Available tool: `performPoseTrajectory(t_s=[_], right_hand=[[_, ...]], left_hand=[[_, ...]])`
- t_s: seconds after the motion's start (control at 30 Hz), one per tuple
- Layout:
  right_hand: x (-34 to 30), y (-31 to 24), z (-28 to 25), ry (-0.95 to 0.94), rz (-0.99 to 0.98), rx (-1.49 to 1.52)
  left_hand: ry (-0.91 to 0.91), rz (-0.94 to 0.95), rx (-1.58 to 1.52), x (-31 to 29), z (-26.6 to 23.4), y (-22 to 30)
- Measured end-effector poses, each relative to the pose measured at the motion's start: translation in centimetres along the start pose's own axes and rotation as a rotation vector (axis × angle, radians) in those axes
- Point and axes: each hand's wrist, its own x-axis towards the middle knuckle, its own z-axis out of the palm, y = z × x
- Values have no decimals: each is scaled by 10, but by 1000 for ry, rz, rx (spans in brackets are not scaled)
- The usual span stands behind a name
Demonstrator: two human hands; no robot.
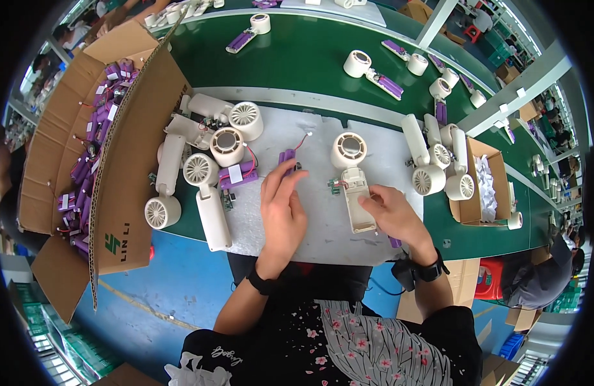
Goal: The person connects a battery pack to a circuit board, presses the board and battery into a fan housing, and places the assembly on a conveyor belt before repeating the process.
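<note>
My left hand (284, 215) has its fingers curled at a small purple battery pack (287, 156), which they partly hide; a thin red wire with a white connector rises from it. In my right hand (396, 212) is a white handheld fan body (356, 204), its open handle shell facing up, thumb on the near part. The fan's round head (349, 149) points away from me, and a small green circuit board (337, 186) sticks out at the handle's left. Left of my left hand lies another purple battery pack (239, 175) with red wires, beside several white fans (212, 212).
A large cardboard box (133, 148) of purple battery packs stands at the left. More white fans (429, 174) are piled at the right, by a small carton (499, 186) holding white pieces. Opened fans with purple packs (383, 83) lie across the green bench (297, 71). People sit farther off.
</note>
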Motion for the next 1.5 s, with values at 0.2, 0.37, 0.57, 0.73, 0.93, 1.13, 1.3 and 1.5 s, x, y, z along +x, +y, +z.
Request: performPoseTrajectory(t_s=[0.2, 0.37, 0.57, 0.73, 0.93, 1.13, 1.3, 1.5], right_hand=[[-32, -15, -16, 185, -35, -58], [-46, -4, -35, 188, -55, 517], [-45, -24, 8, 210, -238, 1039], [-51, -12, 9, 97, -190, 795], [-52, -9, 5, 186, -424, 110], [-39, -6, 4, 419, -626, -250], [-28, -14, -10, 362, -470, -139], [9, -21, -6, 179, -423, -29]], left_hand=[[-48, 174, 463, -4, -4, 1], [-55, 312, 455, -5, -2, 35], [-517, -76, -448, -24, 9, 69], [-561, -161, -512, -22, 9, 54], [-666, -276, -406, 2, 2, 61], [-597, -262, -281, 11, 9, 59], [-191, 119, -28, 10, 20, 34], [-265, 87, -3, 5, 21, 10]])
